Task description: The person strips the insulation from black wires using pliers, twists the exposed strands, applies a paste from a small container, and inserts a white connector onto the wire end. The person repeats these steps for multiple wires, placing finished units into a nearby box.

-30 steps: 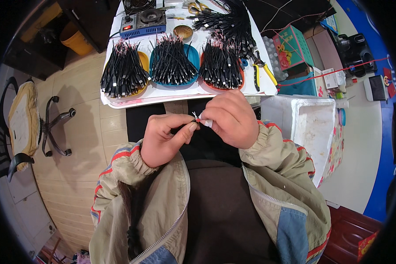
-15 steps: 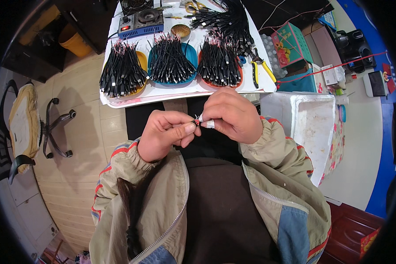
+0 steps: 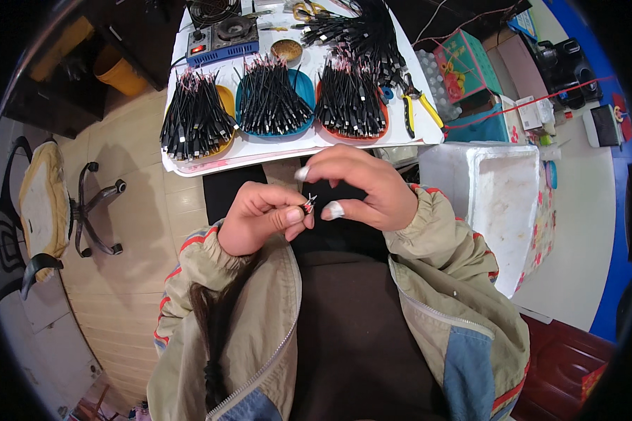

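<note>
Two fingertips (image 3: 335,210) of the right hand (image 3: 377,188) have parted wide; the left hand (image 3: 263,219) pinches wires (image 3: 308,205).

White counter (image 3: 274,146) is standing far centre. Beige floor (image 3: 137,228) is running down the left, swivel chair (image 3: 43,203) sitting on it, soft shadow falling beside. Dark cabinet (image 3: 49,109) is standing far left, pale cabinet (image 3: 55,340) near left. Pale side table (image 3: 576,238) is curving along the right.
</note>
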Action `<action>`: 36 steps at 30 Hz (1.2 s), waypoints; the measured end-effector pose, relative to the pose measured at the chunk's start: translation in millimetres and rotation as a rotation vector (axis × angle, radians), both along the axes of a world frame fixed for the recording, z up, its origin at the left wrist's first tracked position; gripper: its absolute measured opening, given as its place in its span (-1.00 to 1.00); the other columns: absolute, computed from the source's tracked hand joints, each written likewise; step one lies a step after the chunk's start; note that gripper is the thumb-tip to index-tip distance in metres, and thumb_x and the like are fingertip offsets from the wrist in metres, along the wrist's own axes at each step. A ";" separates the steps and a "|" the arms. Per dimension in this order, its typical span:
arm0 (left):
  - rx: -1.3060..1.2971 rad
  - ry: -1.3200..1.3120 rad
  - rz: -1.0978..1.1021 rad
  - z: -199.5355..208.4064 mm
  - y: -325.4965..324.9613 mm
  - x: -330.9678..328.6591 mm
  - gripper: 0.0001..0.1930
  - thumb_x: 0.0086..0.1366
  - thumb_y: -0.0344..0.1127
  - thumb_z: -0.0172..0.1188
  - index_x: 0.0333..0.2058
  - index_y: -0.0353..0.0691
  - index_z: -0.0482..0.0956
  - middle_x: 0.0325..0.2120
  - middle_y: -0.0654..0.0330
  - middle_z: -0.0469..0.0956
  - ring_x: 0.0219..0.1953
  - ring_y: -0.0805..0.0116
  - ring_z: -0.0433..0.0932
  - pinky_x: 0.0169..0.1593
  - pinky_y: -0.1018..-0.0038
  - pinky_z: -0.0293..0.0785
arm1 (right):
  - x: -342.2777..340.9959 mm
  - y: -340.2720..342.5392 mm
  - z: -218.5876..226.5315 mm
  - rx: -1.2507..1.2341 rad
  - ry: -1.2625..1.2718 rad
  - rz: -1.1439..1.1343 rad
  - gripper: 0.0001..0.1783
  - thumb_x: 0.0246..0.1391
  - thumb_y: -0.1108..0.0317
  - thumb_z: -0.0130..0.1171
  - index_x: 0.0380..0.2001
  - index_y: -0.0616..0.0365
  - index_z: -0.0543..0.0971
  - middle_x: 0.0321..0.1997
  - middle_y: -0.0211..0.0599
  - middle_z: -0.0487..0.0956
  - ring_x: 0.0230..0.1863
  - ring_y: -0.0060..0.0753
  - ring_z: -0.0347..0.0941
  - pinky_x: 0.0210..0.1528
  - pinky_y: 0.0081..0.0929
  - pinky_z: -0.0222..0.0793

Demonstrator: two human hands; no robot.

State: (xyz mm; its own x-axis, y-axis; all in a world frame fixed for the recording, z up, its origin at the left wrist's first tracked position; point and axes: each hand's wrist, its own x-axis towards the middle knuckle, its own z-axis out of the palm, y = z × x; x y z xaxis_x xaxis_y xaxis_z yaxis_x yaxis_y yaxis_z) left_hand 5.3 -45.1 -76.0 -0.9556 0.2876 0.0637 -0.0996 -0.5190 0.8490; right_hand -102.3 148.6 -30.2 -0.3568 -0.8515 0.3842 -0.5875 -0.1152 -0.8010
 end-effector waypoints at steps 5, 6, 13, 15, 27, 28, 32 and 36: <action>0.054 -0.043 -0.016 -6.7 1.3 0.0 -0.82 0.32 -0.37 0.13 -0.32 -0.41 0.57 -0.54 0.23 0.52 -0.56 0.56 0.40 -0.47 0.63 0.28 | 4.1 -1.4 -3.2 0.033 0.072 -0.005 -0.73 -0.09 0.54 0.23 -0.25 0.16 0.50 -0.26 -0.25 0.51 -0.23 -0.15 0.46 -0.17 -0.35 0.40; 0.058 -0.067 0.008 -7.2 2.7 0.6 -0.82 0.32 -0.37 0.13 -0.31 -0.41 0.57 -0.53 0.23 0.52 -0.56 0.56 0.40 -0.47 0.64 0.28 | 6.2 -2.3 -4.2 0.054 0.066 -0.045 -0.75 -0.14 0.58 0.21 -0.31 0.16 0.48 -0.32 -0.26 0.49 -0.28 -0.13 0.45 -0.22 -0.32 0.39; 0.076 -0.135 0.123 -8.9 9.6 2.3 -0.85 0.28 -0.46 0.14 -0.22 -0.42 0.51 -0.53 0.23 0.48 -0.53 0.58 0.37 -0.49 0.68 0.19 | 3.0 2.9 -10.6 0.040 0.185 -0.074 -0.75 -0.16 0.59 0.21 -0.34 0.16 0.45 -0.33 -0.25 0.49 -0.26 -0.11 0.44 -0.19 -0.29 0.36; 0.142 -0.179 0.142 -11.4 15.0 1.0 -0.85 0.27 -0.47 0.15 -0.22 -0.42 0.51 -0.55 0.24 0.47 -0.54 0.59 0.34 -0.51 0.68 0.15 | -0.1 6.2 -16.5 0.039 0.192 -0.083 -0.75 -0.16 0.58 0.20 -0.33 0.17 0.46 -0.32 -0.23 0.48 -0.25 -0.09 0.43 -0.19 -0.26 0.35; 0.322 -0.086 0.275 -12.6 15.5 2.4 -0.85 0.26 -0.45 0.16 -0.23 -0.39 0.49 -0.44 0.18 0.50 -0.55 0.51 0.34 -0.45 0.59 0.27 | -9.3 11.8 -24.9 0.019 0.195 -0.276 -0.69 -0.06 0.40 0.34 -0.20 0.20 0.57 -0.17 -0.20 0.56 -0.16 -0.17 0.53 -0.10 -0.35 0.43; 0.324 -0.078 0.268 -12.5 16.1 1.8 -0.85 0.27 -0.44 0.16 -0.23 -0.38 0.49 -0.44 0.19 0.50 -0.55 0.51 0.34 -0.45 0.59 0.26 | -6.4 8.6 -22.5 -0.066 0.178 -0.254 -0.68 -0.09 0.41 0.34 -0.21 0.19 0.57 -0.17 -0.20 0.56 -0.16 -0.17 0.53 -0.10 -0.35 0.43; 0.377 -0.106 0.222 -9.5 17.2 4.0 -0.86 0.28 -0.41 0.15 -0.23 -0.34 0.50 -0.47 0.21 0.47 -0.55 0.52 0.34 -0.47 0.60 0.23 | -6.2 -5.7 -14.3 -0.208 0.336 -0.122 -0.67 -0.18 0.46 0.35 -0.24 0.17 0.58 -0.20 -0.25 0.57 -0.19 -0.21 0.53 -0.18 -0.35 0.42; 0.489 -0.161 0.126 -7.1 20.1 5.3 -0.87 0.28 -0.41 0.15 -0.24 -0.34 0.50 -0.47 0.20 0.47 -0.56 0.53 0.32 -0.48 0.59 0.21 | -5.3 -10.3 -11.0 -0.266 0.424 -0.104 -0.68 -0.23 0.49 0.32 -0.29 0.15 0.56 -0.25 -0.29 0.55 -0.27 -0.24 0.50 -0.25 -0.36 0.37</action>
